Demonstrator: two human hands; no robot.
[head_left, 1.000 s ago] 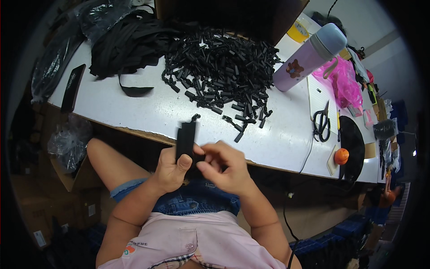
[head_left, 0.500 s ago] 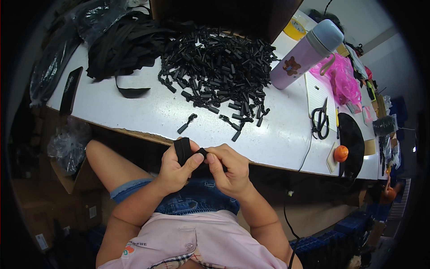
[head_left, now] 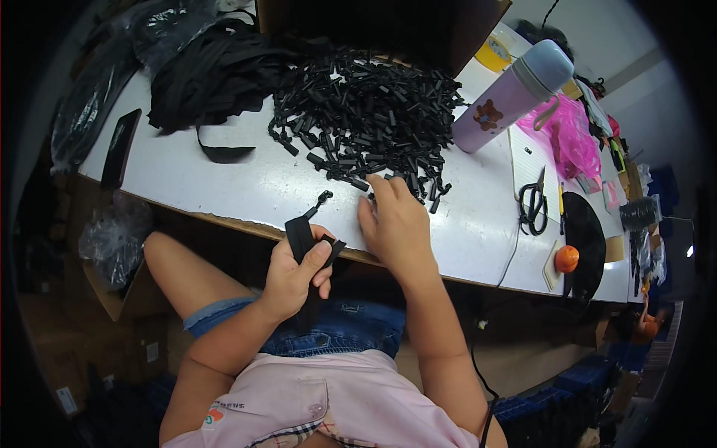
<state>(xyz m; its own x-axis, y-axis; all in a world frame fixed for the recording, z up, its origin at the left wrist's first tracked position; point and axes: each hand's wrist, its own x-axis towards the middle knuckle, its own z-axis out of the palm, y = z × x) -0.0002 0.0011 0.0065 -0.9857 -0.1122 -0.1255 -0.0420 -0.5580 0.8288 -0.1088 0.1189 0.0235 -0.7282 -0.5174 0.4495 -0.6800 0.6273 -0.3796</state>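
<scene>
The left hand (head_left: 293, 275) has its grip closed around a folded black strap (head_left: 305, 237) at the near edge of the white tabletop (head_left: 224, 187). The right hand (head_left: 394, 224) lies open, fingertips at the heap of black plastic pieces (head_left: 366, 119), perhaps touching one. A lone clip (head_left: 323, 198) lies just beside the strap.

Left hand (head_left: 293, 272) pinches black strap (head_left: 302, 236); right hand (head_left: 394, 224) touches clip pile (head_left: 370, 123).

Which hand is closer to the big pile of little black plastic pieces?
The right hand. Its fingertips reach the near edge of the pile of black plastic pieces on the table. The left hand is back at the table's front edge, holding a black strap.
</scene>
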